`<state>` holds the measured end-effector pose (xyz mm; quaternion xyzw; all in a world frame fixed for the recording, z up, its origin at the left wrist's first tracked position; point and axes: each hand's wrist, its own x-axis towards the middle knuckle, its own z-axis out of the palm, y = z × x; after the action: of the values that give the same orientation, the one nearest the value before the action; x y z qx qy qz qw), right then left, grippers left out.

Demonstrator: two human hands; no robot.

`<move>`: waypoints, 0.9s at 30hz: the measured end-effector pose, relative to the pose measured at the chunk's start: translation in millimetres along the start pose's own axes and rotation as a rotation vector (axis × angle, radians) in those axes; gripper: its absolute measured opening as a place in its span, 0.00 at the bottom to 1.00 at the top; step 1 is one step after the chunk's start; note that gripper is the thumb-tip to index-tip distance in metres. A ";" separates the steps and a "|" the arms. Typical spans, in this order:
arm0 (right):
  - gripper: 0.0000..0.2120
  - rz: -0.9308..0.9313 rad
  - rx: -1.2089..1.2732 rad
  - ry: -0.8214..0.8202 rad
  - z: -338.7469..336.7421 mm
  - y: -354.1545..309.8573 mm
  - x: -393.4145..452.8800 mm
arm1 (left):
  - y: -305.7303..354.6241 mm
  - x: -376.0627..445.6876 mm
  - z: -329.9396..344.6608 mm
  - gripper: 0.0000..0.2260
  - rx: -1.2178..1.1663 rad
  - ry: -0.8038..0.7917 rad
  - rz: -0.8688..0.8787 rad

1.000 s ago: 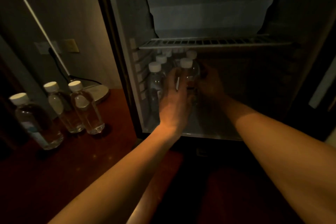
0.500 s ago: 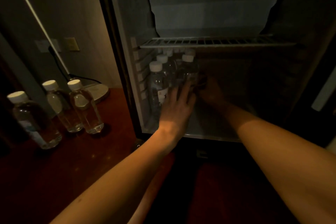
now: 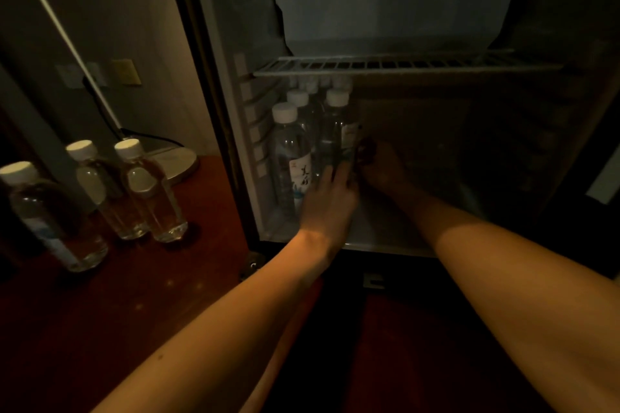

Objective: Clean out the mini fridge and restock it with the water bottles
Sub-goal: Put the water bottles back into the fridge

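Note:
The mini fridge (image 3: 385, 246) stands open in dim light, with a white wire shelf (image 3: 402, 62) across it. Several clear water bottles with white caps stand at the lower left under the shelf; the front one (image 3: 290, 157) has a printed label. A second-row bottle (image 3: 335, 134) stands upright, and both hands are low around it. My left hand (image 3: 327, 203) rests its fingers against its left side. My right hand (image 3: 382, 168) wraps the bottle's right side near the base. Three more bottles (image 3: 147, 191) stand on the wooden surface at the left.
The reddish-brown wooden surface (image 3: 100, 295) lies left of the fridge. A lamp base (image 3: 174, 161) with a slanted pole and a cord sits behind the bottles. Wall outlets (image 3: 125, 72) are on the wall. The fridge's lower right is dark.
The bottle held by both hands has gone down and back into the fridge beside the others. Both hands have slid lower along it.

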<state>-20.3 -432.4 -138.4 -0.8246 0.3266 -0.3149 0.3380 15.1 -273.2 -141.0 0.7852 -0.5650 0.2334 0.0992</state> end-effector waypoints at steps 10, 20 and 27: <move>0.14 0.033 -0.202 -0.068 -32.4 -37.0 -71.2 | -10.6 -54.4 -49.4 0.15 -0.167 -0.034 -0.003; 0.16 -0.082 -0.216 -0.101 4.2 -123.7 -165.9 | -84.0 -160.3 -105.4 0.09 -0.028 -0.014 -0.155; 0.20 -0.234 -0.175 -0.175 88.0 -185.0 -182.7 | -155.7 -209.6 -117.2 0.13 0.026 -0.044 -0.288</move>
<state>-2.3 -161.0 -102.2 -0.9075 0.2239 -0.2498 0.2530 77.6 5.4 -122.4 0.8644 -0.4453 0.2065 0.1091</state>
